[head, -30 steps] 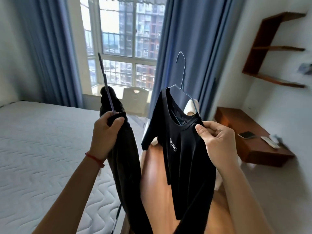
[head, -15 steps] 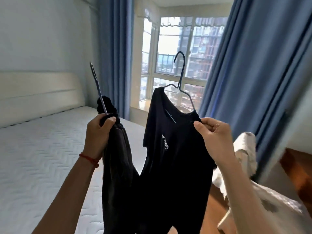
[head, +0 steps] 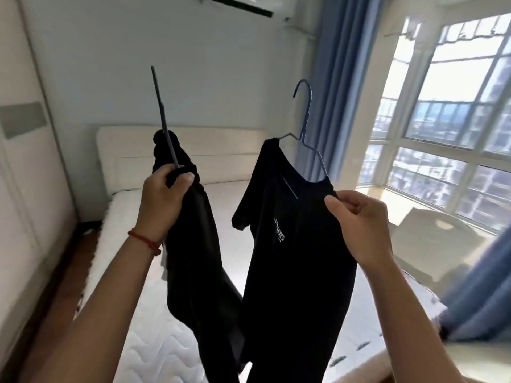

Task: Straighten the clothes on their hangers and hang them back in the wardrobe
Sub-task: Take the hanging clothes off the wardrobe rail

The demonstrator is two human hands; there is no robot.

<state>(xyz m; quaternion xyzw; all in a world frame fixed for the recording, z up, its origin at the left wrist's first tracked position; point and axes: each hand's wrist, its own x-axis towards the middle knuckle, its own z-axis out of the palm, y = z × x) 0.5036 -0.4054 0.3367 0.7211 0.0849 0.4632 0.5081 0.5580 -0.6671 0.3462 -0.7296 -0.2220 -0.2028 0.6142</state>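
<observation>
A black T-shirt (head: 298,261) with small white lettering on the chest hangs on a thin wire hanger (head: 305,120), its hook standing upright. My right hand (head: 359,225) pinches the shirt's near shoulder at the collar. My left hand (head: 163,200) grips a second dark garment (head: 199,258) bunched over another hanger (head: 164,120), seen edge-on as a thin dark rod that points up. Both garments hang in the air over the bed, side by side and slightly apart.
A white mattress (head: 154,341) and cream headboard (head: 221,153) lie ahead. A pale wardrobe door (head: 25,189) runs along the left. Blue curtains (head: 331,78) frame a large window (head: 456,134) at right. A pale chair back (head: 439,244) stands below the window.
The view has swung left, from the window and desk toward the headboard and wardrobe side. Both hands keep their hold on the two garments, carried along with the turn.
</observation>
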